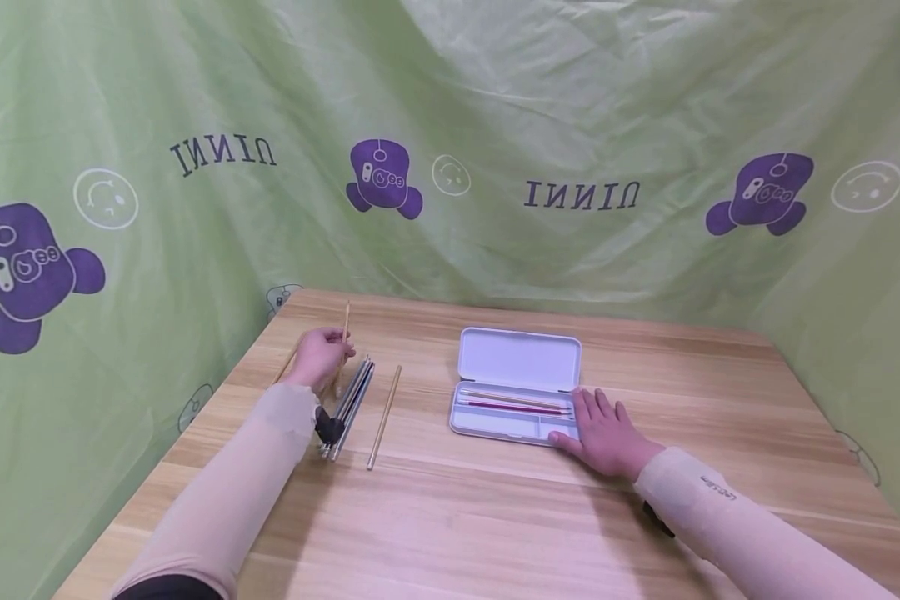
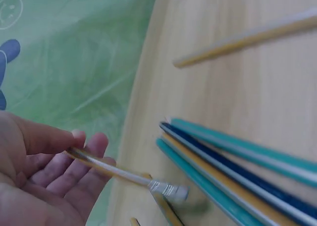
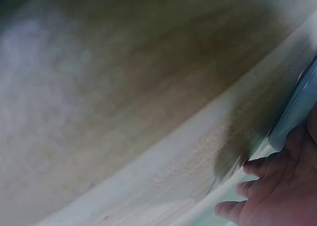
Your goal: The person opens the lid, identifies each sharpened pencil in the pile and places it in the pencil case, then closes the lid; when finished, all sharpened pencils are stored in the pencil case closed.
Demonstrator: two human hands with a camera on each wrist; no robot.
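In the head view my left hand [image 1: 322, 357] pinches a yellow pencil [image 1: 347, 321] between thumb and fingers, raised above the table's left side. The left wrist view shows its metal band and pale eraser [image 2: 171, 190] pointing away from the palm. Below that hand lies a bundle of pencils [image 1: 355, 400], teal, dark blue and yellow. My right hand [image 1: 607, 437] rests on the right edge of an open white pencil case [image 1: 520, 358], fingers spread. Inside the case are a yellow pencil [image 1: 506, 397] and a dark red pencil [image 1: 513, 407].
A single yellow pencil [image 1: 385, 417] lies between the bundle and the case. Another pencil [image 1: 286, 364] is partly hidden behind the left hand. The wooden table [image 1: 450, 525] is bordered by a green printed curtain [image 1: 495, 258].
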